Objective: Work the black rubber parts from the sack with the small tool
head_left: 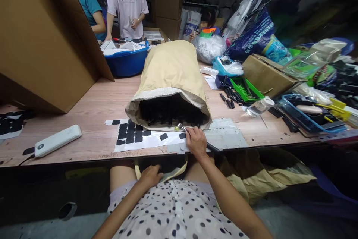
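A white shirt with black dots (173,216) is nearest, over the lap of the person at work. The left grip (151,176) sits low on the lap, by the rim of what looks like a lap bag (180,172). Its fingers are bent, but I cannot tell if they hold anything. The right grip (196,142) is wrapped around a thin tool (182,128). The tool's shiny head pokes out to the left of that grip, and its dark end sticks out to the right.

Just past the right grip, a big tan sack (170,63) lies on the worktop (95,101), its mouth facing the person. Black things (169,114) sit inside. The tool's head is right by the sack's lip; I cannot tell if they touch. To the left of the right grip, a white sheet (153,142) has black patches (131,132), most in rows and a few apart. Off to the right of it is a green tray (246,90).

The work looks part way to me: the sack has things in it, 1 tool is in hand, and many patches are left. How many things are done, I cannot tell.
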Demonstrator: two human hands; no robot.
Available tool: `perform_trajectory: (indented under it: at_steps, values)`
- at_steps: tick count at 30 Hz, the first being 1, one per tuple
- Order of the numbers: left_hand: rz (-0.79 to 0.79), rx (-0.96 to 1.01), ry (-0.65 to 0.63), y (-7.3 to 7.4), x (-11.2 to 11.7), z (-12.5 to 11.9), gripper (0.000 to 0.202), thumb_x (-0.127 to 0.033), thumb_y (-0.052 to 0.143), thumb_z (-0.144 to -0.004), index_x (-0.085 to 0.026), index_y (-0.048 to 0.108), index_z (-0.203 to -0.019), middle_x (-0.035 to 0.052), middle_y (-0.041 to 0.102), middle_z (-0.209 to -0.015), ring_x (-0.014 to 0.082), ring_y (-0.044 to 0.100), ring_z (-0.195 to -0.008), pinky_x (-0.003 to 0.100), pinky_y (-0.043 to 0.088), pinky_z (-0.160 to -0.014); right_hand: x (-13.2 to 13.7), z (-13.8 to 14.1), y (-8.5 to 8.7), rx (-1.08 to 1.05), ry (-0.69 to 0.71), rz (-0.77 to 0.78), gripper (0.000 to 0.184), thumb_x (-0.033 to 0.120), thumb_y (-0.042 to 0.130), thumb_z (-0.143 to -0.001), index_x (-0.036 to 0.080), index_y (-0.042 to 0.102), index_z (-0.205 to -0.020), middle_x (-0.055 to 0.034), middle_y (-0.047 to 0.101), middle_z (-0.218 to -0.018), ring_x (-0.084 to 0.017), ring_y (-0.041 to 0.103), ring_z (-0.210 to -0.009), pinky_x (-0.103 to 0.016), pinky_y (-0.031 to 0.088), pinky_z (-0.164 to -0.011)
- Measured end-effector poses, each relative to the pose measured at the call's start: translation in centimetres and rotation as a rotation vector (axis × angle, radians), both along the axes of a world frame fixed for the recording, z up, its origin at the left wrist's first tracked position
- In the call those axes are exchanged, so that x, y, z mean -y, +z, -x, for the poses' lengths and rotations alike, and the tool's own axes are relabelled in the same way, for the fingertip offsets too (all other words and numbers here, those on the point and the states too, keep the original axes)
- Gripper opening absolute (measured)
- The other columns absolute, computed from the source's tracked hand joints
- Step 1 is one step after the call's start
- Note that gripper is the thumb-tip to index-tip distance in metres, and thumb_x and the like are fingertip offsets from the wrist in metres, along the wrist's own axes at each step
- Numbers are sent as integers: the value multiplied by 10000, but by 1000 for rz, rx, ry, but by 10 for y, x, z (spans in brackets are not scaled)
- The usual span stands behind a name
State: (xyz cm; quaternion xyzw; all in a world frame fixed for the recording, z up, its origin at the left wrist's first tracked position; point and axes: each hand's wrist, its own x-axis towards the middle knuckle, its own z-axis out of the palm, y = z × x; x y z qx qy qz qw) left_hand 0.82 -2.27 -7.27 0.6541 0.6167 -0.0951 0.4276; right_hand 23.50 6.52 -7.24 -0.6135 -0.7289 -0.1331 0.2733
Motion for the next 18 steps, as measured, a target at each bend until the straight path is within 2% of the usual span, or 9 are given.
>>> perform_trajectory:
  at_steps: [2, 4, 5, 7, 9, 11, 13, 15, 18]
  values:
    - [6, 197, -92, 22, -6, -2, 255, -313, 571, -849, -218, 729, -1025, 44, 750, -898, 221, 686, -874, 280, 469, -740, 0, 0, 0, 5, 5, -8, 214, 230, 491, -959, 216, 699, -1005, -59, 594, -857, -206, 473, -813, -312, 347, -725]
    - [-48, 398, -118, 43, -21, -5, 241, -351, 561, -862, -219, 736, -961, 1, 719, -776, 181, 656, -748, 256, 460, -681, 0, 0, 0, 10, 7, -15, 210, 228, 495, -957, 215, 699, -1005, -59, 594, -853, -208, 471, -810, -312, 346, -722]
    - [-124, 452, -91, 51, -32, -5, 253, -367, 547, -878, -214, 735, -950, -4, 705, -755, 172, 642, -718, 256, 462, -673, 0, 0, 0, 10, 8, -16, 208, 228, 497, -956, 213, 698, -1006, -58, 594, -851, -207, 470, -808, -312, 345, -720]
    - [-396, 417, 33, 62, -59, -4, 277, -360, 506, -915, -210, 724, -999, 8, 696, -789, 176, 636, -730, 276, 480, -710, 0, 0, 0, 5, 13, -14, 204, 228, 502, -954, 210, 697, -1012, -59, 591, -850, -207, 468, -807, -311, 345, -718]
    - [-703, 249, 158, 65, -90, -2, 264, -298, 518, -911, -209, 708, -1070, 50, 706, -935, 214, 650, -877, 318, 494, -816, -1, 0, -1, -2, 15, -11, 199, 227, 505, -952, 210, 695, -1007, -58, 588, -849, -206, 467, -808, -308, 347, -719]
    - [-841, 49, 231, 62, -117, 2, 263, -250, 563, -879, -194, 703, -1094, 98, 693, -1037, 268, 636, -1011, 363, 492, -892, -1, 0, -1, -4, 15, -15, 193, 228, 509, -949, 212, 695, -1001, -56, 586, -846, -206, 464, -807, -306, 348, -720]
    - [-810, -116, 265, 55, -136, 6, 256, -226, 595, -851, -174, 711, -1073, 124, 685, -1017, 306, 634, -1023, 396, 500, -900, -2, 0, -2, -3, 17, -18, 191, 228, 513, -947, 214, 696, -1000, -55, 582, -845, -206, 460, -809, -305, 348, -722]
    - [-752, -192, 277, 50, -144, 10, 233, -217, 601, -843, -163, 718, -1038, 127, 681, -953, 318, 643, -968, 415, 513, -877, -2, 0, -3, 0, 18, -5, 194, 228, 514, -946, 218, 698, -1007, -58, 577, -852, -208, 459, -818, -304, 348, -725]
    - [-818, -106, 245, 47, -138, 14, 172, -215, 619, -837, -182, 713, -977, 105, 675, -934, 298, 633, -941, 405, 518, -867, -2, 0, -3, 2, 13, 39, 204, 226, 507, -947, 224, 698, -1020, -62, 569, -865, -212, 456, -834, -307, 348, -734]
